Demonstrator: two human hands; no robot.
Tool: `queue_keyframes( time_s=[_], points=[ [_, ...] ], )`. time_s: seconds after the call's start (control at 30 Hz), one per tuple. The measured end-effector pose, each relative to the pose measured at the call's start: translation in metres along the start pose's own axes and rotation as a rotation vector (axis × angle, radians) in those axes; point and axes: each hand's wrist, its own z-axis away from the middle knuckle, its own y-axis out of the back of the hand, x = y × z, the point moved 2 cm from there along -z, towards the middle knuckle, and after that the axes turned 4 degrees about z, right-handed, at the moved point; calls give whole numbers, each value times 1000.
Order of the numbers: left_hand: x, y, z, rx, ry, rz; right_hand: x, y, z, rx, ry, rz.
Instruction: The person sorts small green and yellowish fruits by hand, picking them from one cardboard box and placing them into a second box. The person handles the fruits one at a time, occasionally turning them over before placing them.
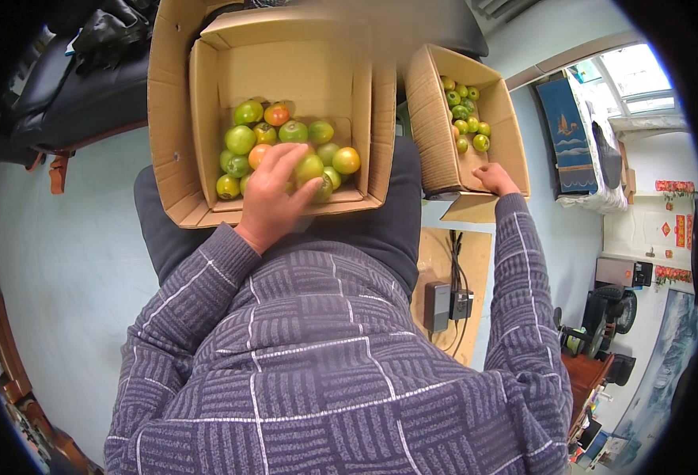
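Note:
A large cardboard box [168,119] sits before me at my lap, with a smaller cardboard box [278,53] inside it. Green and partly red tomatoes [240,140] lie in the inner box. My left hand [275,193] is over their near side, fingers spread around a green tomato [309,168]; whether it grips that tomato cannot be told. To the right stands another cardboard box [435,119] with smaller green and orange tomatoes [481,142] along its floor. My right hand [496,178] reaches in at its near end, fingers curled and partly hidden, with no tomato visible in them.
A wooden board [479,261] at my right bears a black power adapter [461,304], a grey device [437,306] and cables. A flap [473,209] of the right box sticks out toward me. A black leather sofa [94,101] stands at the far left.

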Motion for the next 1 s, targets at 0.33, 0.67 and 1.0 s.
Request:
queue_keyframes(
  time_s=[0.33, 0.67, 1.0],
  points=[
    [-7, -4, 6, -55, 122, 81, -61, -15, -13, -215, 165, 351],
    [0, -4, 5, -67, 98, 49, -81, -28, -3, -120, 532, -152],
    [-3, -2, 6, -109, 58, -4, -38, 13, -28, 310, 111, -149]
  ],
)
